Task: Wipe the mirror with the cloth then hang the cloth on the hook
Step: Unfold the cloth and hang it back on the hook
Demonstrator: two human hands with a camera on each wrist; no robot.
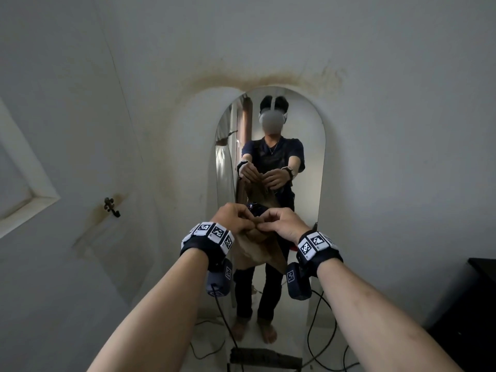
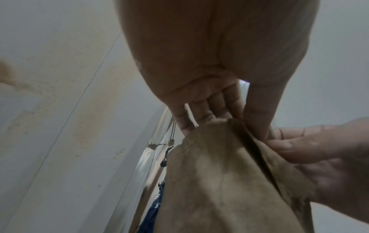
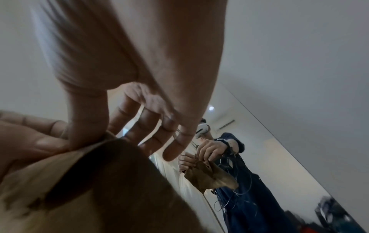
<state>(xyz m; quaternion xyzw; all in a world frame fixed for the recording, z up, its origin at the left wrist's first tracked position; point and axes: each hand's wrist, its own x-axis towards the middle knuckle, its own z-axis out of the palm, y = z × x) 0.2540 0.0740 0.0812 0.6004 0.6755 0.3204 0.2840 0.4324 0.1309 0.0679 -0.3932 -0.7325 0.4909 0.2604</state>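
Observation:
A tan cloth (image 1: 253, 249) hangs from both hands in front of the tall arched mirror (image 1: 308, 162). My left hand (image 1: 233, 217) pinches its top edge, and my right hand (image 1: 281, 222) pinches the same edge right beside it, the two hands touching. The left wrist view shows the cloth (image 2: 219, 181) held between thumb and fingers, with the right hand (image 2: 319, 149) gripping a fold. In the right wrist view the cloth (image 3: 99, 189) is pinched under the thumb while the other fingers (image 3: 173, 151) stay spread. A dark metal hook (image 1: 111, 207) sits on the left wall, well away from both hands.
The mirror leans against a stained white wall (image 1: 402, 130) and reflects a person holding the cloth. Black cables (image 1: 322, 331) trail on the floor at the mirror's base. A dark cabinet (image 1: 472, 304) stands at the right. A white frame (image 1: 35, 183) is on the left wall.

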